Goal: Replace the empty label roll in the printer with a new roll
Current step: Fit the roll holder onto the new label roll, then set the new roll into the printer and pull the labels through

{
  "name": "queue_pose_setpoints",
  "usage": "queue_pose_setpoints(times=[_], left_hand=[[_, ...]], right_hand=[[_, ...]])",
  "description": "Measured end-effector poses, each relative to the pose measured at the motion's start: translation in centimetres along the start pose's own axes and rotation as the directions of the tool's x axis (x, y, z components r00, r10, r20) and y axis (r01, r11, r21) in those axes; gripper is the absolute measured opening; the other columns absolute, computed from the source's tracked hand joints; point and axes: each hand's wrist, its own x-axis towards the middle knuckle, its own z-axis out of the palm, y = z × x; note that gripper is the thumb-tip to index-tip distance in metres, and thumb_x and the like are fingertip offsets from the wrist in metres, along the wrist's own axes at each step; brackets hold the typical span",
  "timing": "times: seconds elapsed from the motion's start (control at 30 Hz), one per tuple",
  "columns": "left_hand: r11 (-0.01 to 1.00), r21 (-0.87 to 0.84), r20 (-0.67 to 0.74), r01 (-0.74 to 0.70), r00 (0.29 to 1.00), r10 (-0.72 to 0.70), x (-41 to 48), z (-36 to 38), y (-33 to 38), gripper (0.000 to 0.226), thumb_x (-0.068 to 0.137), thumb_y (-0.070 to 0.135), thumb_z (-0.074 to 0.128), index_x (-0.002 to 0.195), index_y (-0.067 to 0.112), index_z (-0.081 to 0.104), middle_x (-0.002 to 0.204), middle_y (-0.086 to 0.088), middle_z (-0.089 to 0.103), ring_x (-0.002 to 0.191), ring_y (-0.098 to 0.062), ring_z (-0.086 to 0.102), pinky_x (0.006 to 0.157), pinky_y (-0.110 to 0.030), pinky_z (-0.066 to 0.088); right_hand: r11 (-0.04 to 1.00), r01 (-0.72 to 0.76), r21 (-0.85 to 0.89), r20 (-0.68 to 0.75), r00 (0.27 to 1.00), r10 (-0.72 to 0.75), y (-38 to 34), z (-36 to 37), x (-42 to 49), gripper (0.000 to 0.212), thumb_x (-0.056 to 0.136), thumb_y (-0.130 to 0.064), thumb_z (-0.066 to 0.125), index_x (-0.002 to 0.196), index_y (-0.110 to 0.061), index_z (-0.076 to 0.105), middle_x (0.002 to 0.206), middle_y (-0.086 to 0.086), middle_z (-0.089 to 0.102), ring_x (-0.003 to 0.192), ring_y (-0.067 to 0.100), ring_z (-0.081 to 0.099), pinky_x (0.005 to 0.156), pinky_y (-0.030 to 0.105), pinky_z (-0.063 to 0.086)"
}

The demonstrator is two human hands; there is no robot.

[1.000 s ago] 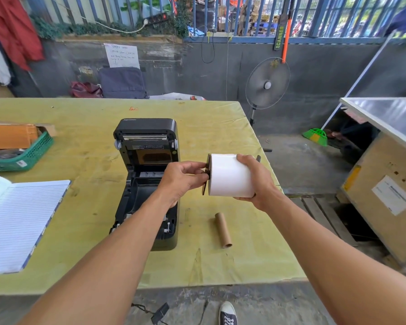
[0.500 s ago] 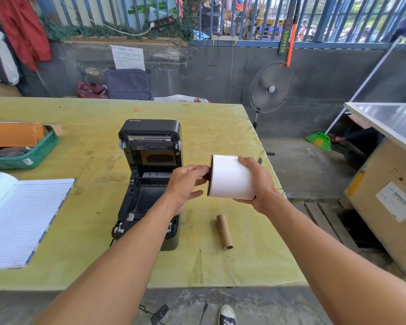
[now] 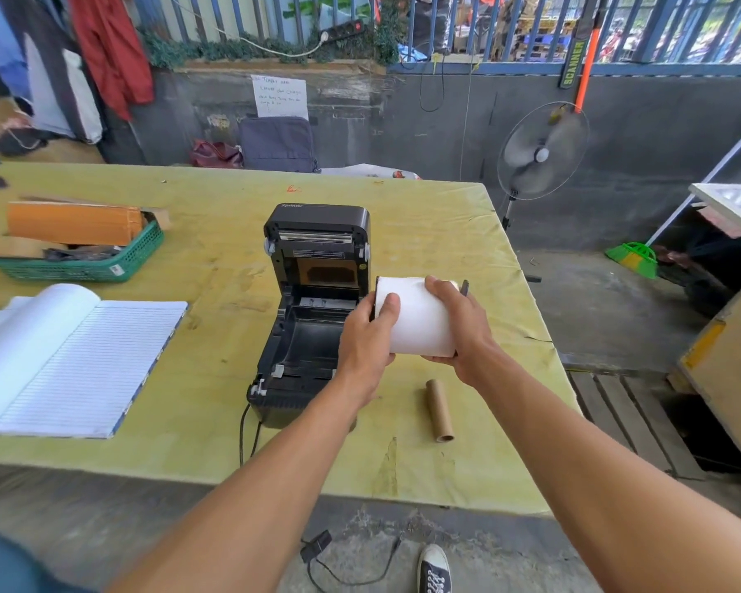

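Observation:
A black label printer [image 3: 313,318] sits on the yellow-green table [image 3: 215,438] with its lid raised and its roll bay bare. Just right of the printer, above the table, both hands hold a new white label roll [image 3: 420,323] lying sideways. My left hand [image 3: 369,340] grips the roll's left end, thumb over the top. My right hand [image 3: 458,327] wraps the right end, where a dark spindle tip [image 3: 465,288] sticks out. The empty brown cardboard core [image 3: 440,410] lies on the table below the hands.
An open lined notebook [image 3: 73,357] lies at the left. Behind it stands a green basket [image 3: 90,267] holding cardboard boxes. The table's right edge is close to the roll. A fan [image 3: 542,154] stands beyond the table, and a cable [image 3: 351,567] lies on the floor.
My left hand has shifted from the roll's left end cap to grip over its top. The roll has moved slightly toward the printer.

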Motion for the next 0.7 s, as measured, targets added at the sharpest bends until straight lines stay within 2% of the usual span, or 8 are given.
queue_pose_setpoints(times=[0.07, 0.17, 0.23, 0.3, 0.43, 0.53, 0.63, 0.7], left_hand=[[1.000, -0.020, -0.048, 0.001, 0.999, -0.002, 0.0, -0.6, 0.0, 0.013, 0.097, 0.041, 0.049, 0.104, 0.036, 0.059, 0.101, 0.005, 0.065, 0.088, -0.014, 0.065, 0.076, -0.044, 0.057], [1.000, -0.010, -0.113, 0.017, 0.993, -0.018, 0.2, -1.9, -0.2, 0.020, 0.098, 0.041, 0.047, 0.113, 0.031, 0.055, 0.109, 0.000, 0.060, 0.090, -0.016, 0.064, 0.074, -0.043, 0.058], [1.000, -0.018, -0.141, 0.013, 0.990, -0.016, 0.7, -2.7, -0.4, 0.020, 0.098, 0.040, 0.047, 0.114, 0.030, 0.054, 0.108, 0.000, 0.060, 0.092, -0.018, 0.064, 0.075, -0.045, 0.059], [0.999, -0.033, -0.177, 0.002, 0.984, -0.007, 1.5, -3.4, -0.4, 0.022, 0.099, 0.039, 0.046, 0.117, 0.028, 0.051, 0.107, -0.001, 0.060, 0.093, -0.019, 0.063, 0.074, -0.046, 0.060], [0.989, -0.144, -0.236, 0.039, 0.969, -0.073, 3.6, -4.6, -0.4, 0.034, 0.099, 0.042, 0.045, 0.127, 0.022, 0.047, 0.112, -0.006, 0.058, 0.097, -0.023, 0.062, 0.074, -0.044, 0.058], [0.982, -0.185, -0.261, 0.042, 0.961, -0.090, 5.2, -5.5, -0.2, 0.036, 0.099, 0.042, 0.046, 0.129, 0.021, 0.049, 0.112, -0.007, 0.060, 0.099, -0.025, 0.063, 0.077, -0.049, 0.058], [0.980, -0.192, -0.296, 0.049, 0.949, -0.106, 6.6, -6.2, -0.1, 0.039, 0.099, 0.043, 0.047, 0.129, 0.019, 0.051, 0.114, -0.008, 0.062, 0.101, -0.027, 0.064, 0.078, -0.052, 0.058], [0.980, -0.191, -0.309, 0.045, 0.945, -0.104, 7.4, -6.6, 0.1, 0.040, 0.098, 0.044, 0.047, 0.129, 0.019, 0.051, 0.114, -0.009, 0.063, 0.101, -0.029, 0.065, 0.078, -0.053, 0.058]], right_hand=[[0.999, 0.032, -0.006, 0.051, 0.998, -0.032, 0.4, 1.1, -0.2, 0.051, 0.065, -0.061, 0.072, 0.108, -0.034, 0.064, 0.109, -0.001, 0.072, 0.089, 0.022, 0.073, 0.064, 0.039, 0.062], [0.999, 0.023, 0.024, 0.109, 0.994, -0.026, 0.9, 2.4, -0.1, 0.064, 0.074, -0.062, 0.064, 0.126, -0.030, 0.045, 0.117, 0.000, 0.063, 0.099, 0.023, 0.069, 0.082, 0.049, 0.061], [0.997, 0.015, 0.078, 0.097, 0.995, -0.022, 1.2, 3.1, 0.3, 0.056, 0.082, -0.056, 0.057, 0.125, -0.025, 0.039, 0.115, 0.003, 0.058, 0.103, 0.025, 0.065, 0.082, 0.047, 0.059], [0.990, 0.016, 0.141, 0.107, 0.994, -0.031, 1.2, 3.8, 0.9, 0.045, 0.084, -0.048, 0.053, 0.119, -0.019, 0.046, 0.105, 0.004, 0.059, 0.093, 0.024, 0.062, 0.071, 0.040, 0.054], [0.989, 0.132, 0.065, 0.191, 0.971, -0.142, 0.4, 5.6, 2.9, 0.020, 0.089, -0.033, 0.051, 0.077, -0.021, 0.063, 0.078, -0.008, 0.068, 0.074, 0.016, 0.056, 0.065, 0.037, 0.047], [0.982, 0.179, -0.064, 0.236, 0.959, -0.160, -0.1, 6.3, 4.7, 0.018, 0.097, -0.032, 0.055, 0.104, -0.017, 0.063, 0.103, 0.001, 0.067, 0.090, 0.018, 0.062, 0.078, 0.043, 0.055], [0.969, 0.219, -0.114, 0.275, 0.944, -0.181, -0.4, 6.7, 6.3, 0.019, 0.097, -0.031, 0.059, 0.108, -0.019, 0.069, 0.102, -0.002, 0.071, 0.092, 0.015, 0.065, 0.074, 0.033, 0.054], [0.965, 0.235, -0.115, 0.299, 0.935, -0.192, -0.6, 7.0, 7.1, 0.020, 0.098, -0.031, 0.060, 0.110, -0.019, 0.071, 0.108, 0.002, 0.072, 0.098, 0.018, 0.066, 0.083, 0.038, 0.056]])
